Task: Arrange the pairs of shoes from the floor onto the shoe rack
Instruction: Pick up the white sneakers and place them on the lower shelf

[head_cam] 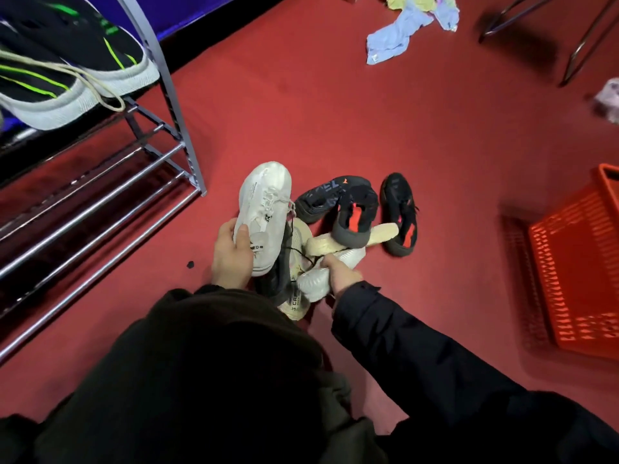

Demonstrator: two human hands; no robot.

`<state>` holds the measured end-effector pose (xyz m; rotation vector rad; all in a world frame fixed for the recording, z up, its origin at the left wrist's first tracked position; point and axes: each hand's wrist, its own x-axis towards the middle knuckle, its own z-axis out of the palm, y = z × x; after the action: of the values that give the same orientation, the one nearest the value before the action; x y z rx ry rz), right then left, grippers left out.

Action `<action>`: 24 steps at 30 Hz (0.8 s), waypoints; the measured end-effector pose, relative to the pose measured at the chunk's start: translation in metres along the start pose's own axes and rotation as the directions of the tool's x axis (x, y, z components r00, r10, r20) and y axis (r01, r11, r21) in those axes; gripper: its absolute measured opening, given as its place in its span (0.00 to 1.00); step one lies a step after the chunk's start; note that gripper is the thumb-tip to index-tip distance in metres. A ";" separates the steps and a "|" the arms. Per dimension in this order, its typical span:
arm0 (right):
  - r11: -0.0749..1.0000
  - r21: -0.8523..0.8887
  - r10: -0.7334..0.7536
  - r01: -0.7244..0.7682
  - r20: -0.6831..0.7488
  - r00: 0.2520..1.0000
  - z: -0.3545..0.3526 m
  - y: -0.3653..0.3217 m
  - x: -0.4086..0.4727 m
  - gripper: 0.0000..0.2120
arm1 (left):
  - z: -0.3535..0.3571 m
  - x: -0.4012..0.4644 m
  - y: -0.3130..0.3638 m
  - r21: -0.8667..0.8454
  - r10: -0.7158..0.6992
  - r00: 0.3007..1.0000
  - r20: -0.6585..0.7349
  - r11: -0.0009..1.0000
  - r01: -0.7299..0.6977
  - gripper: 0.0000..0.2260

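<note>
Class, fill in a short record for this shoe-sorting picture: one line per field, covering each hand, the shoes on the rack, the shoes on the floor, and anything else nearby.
left hand: left hand grips a white sneaker by its heel end
right hand: right hand grips a second white shoe in the pile
on the rack: black sneakers with green stripes on the top shelf of the shoe rack; lower bars bare
on the floor: black shoes with orange marks, one lying across a cream shoe
nearby: orange basket, light blue cloth, red carpet
</note>
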<state>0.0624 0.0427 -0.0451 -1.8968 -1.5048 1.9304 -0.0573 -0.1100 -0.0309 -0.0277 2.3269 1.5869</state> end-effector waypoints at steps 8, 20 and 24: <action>0.731 -0.438 -0.568 0.523 0.035 0.822 0.012 -0.009 -0.060 0.26 | -0.026 -0.003 0.008 -0.063 0.032 0.979 -0.202 0.997 -0.046 0.19; 0.636 -0.724 -0.248 0.267 0.136 0.959 0.040 0.022 0.029 0.36 | -0.054 -0.008 -0.034 -0.034 -0.060 0.994 -0.090 0.998 0.057 0.18; 0.806 -0.525 -0.182 0.271 0.216 0.959 0.042 0.020 0.036 0.21 | -0.063 -0.008 -0.036 -0.035 -0.050 0.995 -0.091 0.998 0.047 0.19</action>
<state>0.0323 0.0302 -0.0941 -1.6323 -2.4293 1.6858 -0.0585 -0.1823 -0.0410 -0.1671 2.3495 1.6319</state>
